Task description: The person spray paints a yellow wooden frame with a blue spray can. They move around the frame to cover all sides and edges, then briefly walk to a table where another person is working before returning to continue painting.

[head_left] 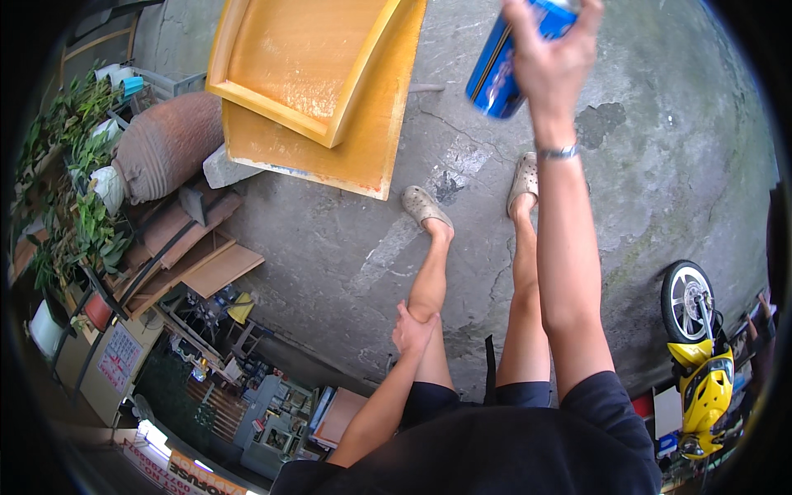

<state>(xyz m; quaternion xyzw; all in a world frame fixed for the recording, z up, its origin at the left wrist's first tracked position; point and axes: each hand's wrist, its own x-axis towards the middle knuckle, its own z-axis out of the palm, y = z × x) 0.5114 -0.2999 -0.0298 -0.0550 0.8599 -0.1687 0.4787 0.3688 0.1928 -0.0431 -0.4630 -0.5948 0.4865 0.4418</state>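
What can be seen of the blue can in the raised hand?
The blue spray can is a slim metal-looking cylinder, glossy blue with a thin light stripe running along its side. It is held up at arm's length, tilted, its lower end pointing down-left toward the yellow wooden panels lying on the concrete. The right hand wraps its upper part, fingers over the top, so the nozzle is hidden. Nothing else touches it.
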